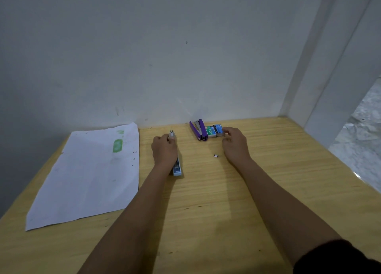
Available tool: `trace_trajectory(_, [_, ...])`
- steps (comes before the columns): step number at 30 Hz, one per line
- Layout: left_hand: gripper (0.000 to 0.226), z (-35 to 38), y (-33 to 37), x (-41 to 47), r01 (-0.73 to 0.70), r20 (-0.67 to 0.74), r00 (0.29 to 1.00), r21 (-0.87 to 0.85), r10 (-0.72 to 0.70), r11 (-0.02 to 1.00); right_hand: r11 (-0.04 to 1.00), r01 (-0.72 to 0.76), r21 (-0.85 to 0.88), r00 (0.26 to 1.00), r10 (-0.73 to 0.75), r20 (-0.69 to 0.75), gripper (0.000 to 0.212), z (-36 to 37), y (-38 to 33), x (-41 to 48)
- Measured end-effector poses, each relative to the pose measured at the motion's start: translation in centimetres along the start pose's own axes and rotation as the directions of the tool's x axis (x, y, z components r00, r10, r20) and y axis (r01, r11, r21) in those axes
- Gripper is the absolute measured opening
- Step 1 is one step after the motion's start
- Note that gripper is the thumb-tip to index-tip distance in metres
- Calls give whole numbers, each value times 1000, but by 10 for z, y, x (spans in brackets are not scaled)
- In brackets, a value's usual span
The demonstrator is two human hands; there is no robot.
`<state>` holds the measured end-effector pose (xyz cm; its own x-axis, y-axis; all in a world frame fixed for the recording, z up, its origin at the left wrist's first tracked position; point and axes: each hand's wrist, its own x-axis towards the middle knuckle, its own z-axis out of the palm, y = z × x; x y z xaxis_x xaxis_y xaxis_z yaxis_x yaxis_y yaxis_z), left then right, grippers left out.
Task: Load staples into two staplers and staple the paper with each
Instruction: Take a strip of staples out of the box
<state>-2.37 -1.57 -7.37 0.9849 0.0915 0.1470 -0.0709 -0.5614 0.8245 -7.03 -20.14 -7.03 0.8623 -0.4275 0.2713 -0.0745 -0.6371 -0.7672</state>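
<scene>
head view, wide angle, looking down on a wooden table set against a pale wall. left hand, near the table's centre, lies palm down over a light blue stapler; the fingers are curled together on its far end, and its near end shows below the wrist at 6 o'clock from the hand. a small white and grey part sticks out past the fingertips at 12 o'clock; whether it belongs to the stapler cannot be told. right hand reaches toward 12 o'clock, its thumb and fingertips closed on the right end of a blue staple box. a green staple box lies touching the blue one at its 9 o'clock side. a purple stapler lies just beside the green box, again at 9 o'clock, opened so that its metal track shows between the two purple arms. all three sit close to the wall at the table's far edge. a small strip of staples lies loose on the table at 8 o'clock from the right hand, apart from it. a paper lies flat at 9 o'clock from the left hand, near but not touching, with a green mark close to its far right corner. a dark sleeve shows at the lower right corner.
</scene>
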Motion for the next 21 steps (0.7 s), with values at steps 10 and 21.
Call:
trace_trajectory(10, [39,1,-4,4,-35,73,997,4,35,999,968,86,-235,977,-35,211,47,5,4,23])
trace_trajectory(21, [26,-28,18,-4,-6,358,933,97,-29,995,997,36,-74,996,-29,88,35,-40,10,-24])
